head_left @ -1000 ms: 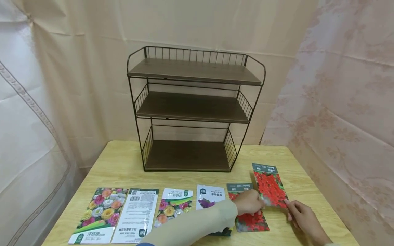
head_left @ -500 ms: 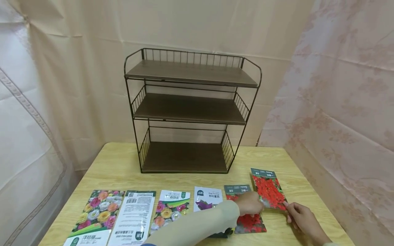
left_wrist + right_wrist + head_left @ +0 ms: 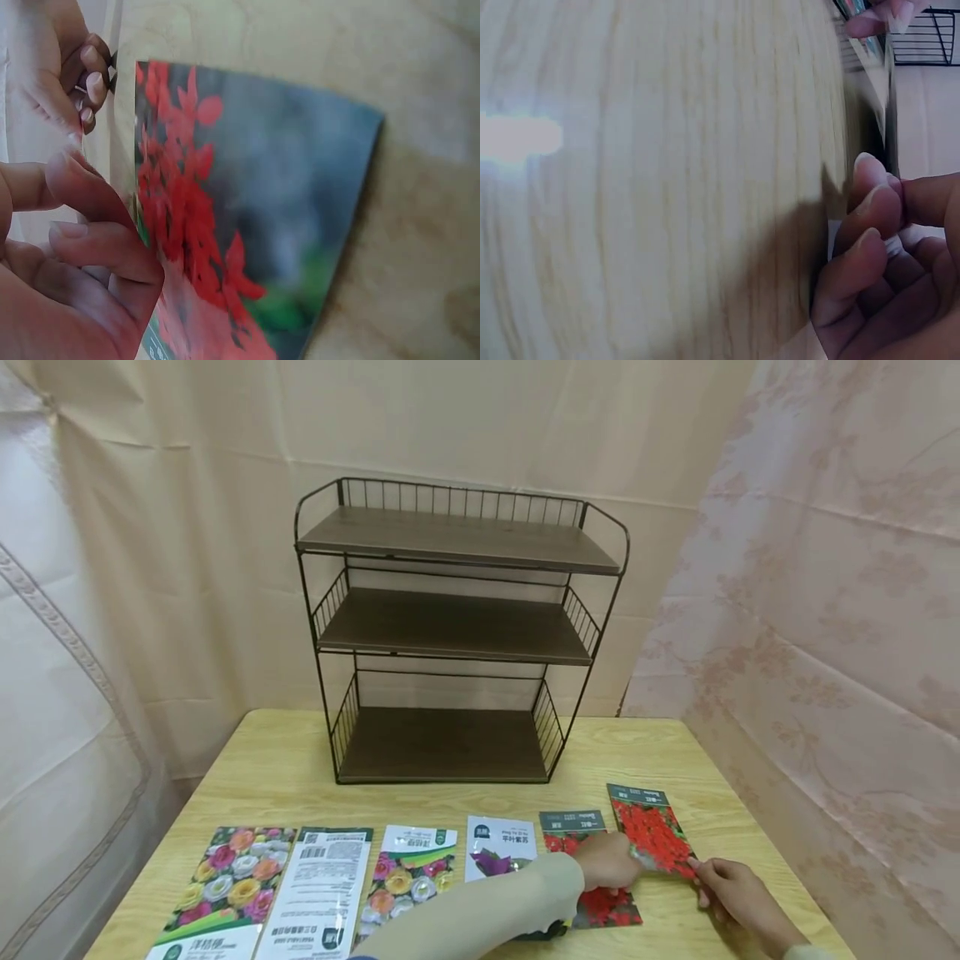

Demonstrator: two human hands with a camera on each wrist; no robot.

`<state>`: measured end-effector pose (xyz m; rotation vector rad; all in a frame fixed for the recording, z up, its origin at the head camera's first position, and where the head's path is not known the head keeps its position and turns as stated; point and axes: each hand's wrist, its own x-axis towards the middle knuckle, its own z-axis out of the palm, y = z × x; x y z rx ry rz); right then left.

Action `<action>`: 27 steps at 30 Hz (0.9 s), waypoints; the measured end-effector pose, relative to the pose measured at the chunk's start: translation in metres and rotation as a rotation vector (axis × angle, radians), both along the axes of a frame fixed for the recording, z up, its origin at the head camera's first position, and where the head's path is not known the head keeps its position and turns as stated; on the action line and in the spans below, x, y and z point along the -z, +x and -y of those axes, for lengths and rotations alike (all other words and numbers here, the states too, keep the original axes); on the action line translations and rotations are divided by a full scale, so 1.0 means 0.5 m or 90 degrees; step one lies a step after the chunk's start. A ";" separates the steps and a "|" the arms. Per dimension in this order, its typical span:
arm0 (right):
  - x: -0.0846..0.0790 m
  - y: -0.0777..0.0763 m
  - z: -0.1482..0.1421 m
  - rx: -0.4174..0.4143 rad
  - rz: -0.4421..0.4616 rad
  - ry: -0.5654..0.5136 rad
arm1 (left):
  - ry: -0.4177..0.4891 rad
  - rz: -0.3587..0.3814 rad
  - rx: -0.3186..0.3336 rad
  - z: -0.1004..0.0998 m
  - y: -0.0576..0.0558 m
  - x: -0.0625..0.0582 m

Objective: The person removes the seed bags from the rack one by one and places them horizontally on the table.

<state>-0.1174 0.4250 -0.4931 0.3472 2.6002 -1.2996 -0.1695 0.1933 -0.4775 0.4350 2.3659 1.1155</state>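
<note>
A seed packet with red flowers (image 3: 654, 831) is pinched at its lower corners, tilted over the right front of the table. My left hand (image 3: 609, 860) grips its lower left corner, with the left forearm reaching across the row of packets. At the lower right corner, the thumb and fingers of my right hand (image 3: 738, 897) pinch the edge. A matching red-flower packet (image 3: 573, 822) lies flat on the table, partly covered by my left hand. In the left wrist view, that flat packet (image 3: 225, 210) spreads out beyond the fingers. The right wrist view shows the held packet's edge (image 3: 889, 112) as a thin line.
Left of the hands lie a purple-pictured packet (image 3: 501, 835), two rose-pictured packets and a packet showing its printed back (image 3: 318, 885). Some are partly hidden by my sleeve. A three-tier dark shelf (image 3: 457, 627) stands behind them on the wooden table (image 3: 630, 747).
Both hands keep hold of the held red-flower packet, and its far end has come down closer to the table. The head view has shifted slightly, moving everything a little left.
</note>
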 end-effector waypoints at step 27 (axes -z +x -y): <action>-0.009 -0.020 -0.041 -0.107 0.079 -0.052 | 0.066 0.055 0.059 0.037 0.004 -0.010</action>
